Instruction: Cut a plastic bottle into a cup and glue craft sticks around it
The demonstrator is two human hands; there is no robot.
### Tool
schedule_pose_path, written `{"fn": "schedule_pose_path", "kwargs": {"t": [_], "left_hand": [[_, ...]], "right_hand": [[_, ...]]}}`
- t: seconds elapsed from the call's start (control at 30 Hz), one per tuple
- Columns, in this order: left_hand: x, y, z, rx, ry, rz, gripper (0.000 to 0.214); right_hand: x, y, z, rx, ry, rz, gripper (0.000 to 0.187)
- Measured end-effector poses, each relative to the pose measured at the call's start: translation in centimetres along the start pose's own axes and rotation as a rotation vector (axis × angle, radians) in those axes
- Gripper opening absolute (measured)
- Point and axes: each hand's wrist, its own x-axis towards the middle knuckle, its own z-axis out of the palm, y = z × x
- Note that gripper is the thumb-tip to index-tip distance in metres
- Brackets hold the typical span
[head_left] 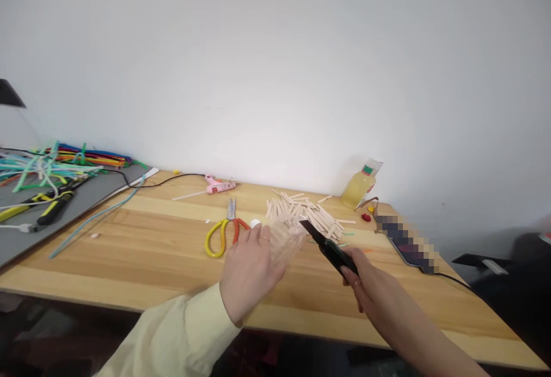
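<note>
My left hand (pixel 249 265) is closed around a clear, crinkled plastic bottle (pixel 287 242) lying on the table; the fingers hide part of it. A round white cap (pixel 255 224) shows just beyond these fingers. In my right hand (pixel 364 276) is a black utility knife (pixel 333 253), its dark blade pointing up and left. The blade tip is close to the right end of the bottle; whether they touch I cannot tell. Red-and-yellow-handled scissors (pixel 224 233) lie left of my left hand. Behind the bottle is a loose pile of wooden craft sticks (pixel 316 213).
A pink glue gun (pixel 219 185) with a black cord lies near the wall. A bottle of yellow liquid (pixel 359 185) stands at the back right, beyond a phone (pixel 404 242). Pliers (pixel 55 205) and pipe cleaners (pixel 38 167) lie on a grey mat (pixel 92 193) at left.
</note>
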Motion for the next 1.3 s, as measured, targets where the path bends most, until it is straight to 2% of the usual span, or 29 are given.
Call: {"fn": "schedule_pose_path", "kwargs": {"t": [0.13, 0.27, 0.4, 0.5, 0.63, 0.77, 0.87, 0.97, 1.07, 1.2, 1.3], "left_hand": [[0.1, 0.0, 1.1, -0.084, 0.056, -0.036, 0.067], [-0.3, -0.6, 1.4, -0.137, 0.075, -0.013, 0.082], [-0.7, -1.8, -0.2, -0.215, 0.065, 0.043, 0.086], [-0.2, -2.7, -1.9, -0.286, -0.032, 0.022, 0.080], [1.4, -3.3, -3.7, -0.338, -0.164, -0.031, 0.070], [2.4, -3.3, -4.1, -0.276, -0.208, -0.024, 0.069], [2.0, -3.0, -3.5, -0.214, -0.153, 0.057, 0.072], [0.9, -2.6, -2.3, -0.151, -0.053, 0.160, 0.079], [-0.1, -2.3, -0.8, -0.116, 0.033, 0.194, 0.085], [-1.0, -1.9, 1.0, -0.112, 0.135, 0.155, 0.077], [-1.3, -1.7, 1.8, -0.126, 0.210, 0.126, 0.069]], "right_hand": [[1.1, 0.7, -0.2, -0.177, 0.007, -0.059, 0.032], [1.4, 0.7, -0.6, -0.128, -0.013, -0.071, 0.038], [1.1, 0.5, -1.2, -0.008, -0.103, -0.035, 0.030], [0.9, 0.7, -0.9, 0.004, -0.135, 0.029, 0.028], [1.2, 1.0, -0.3, -0.064, -0.067, -0.045, 0.028], [1.8, 0.8, -0.3, -0.020, -0.109, -0.081, 0.028], [2.1, 0.2, -0.8, 0.130, -0.158, -0.052, 0.027], [2.5, -0.5, -1.4, 0.322, -0.300, 0.026, 0.032], [2.7, -1.3, -1.8, 0.381, -0.377, 0.039, 0.040], [2.6, -1.5, -1.7, 0.320, -0.331, -0.010, 0.039], [2.3, -1.1, -1.4, 0.170, -0.214, -0.069, 0.027]]}}
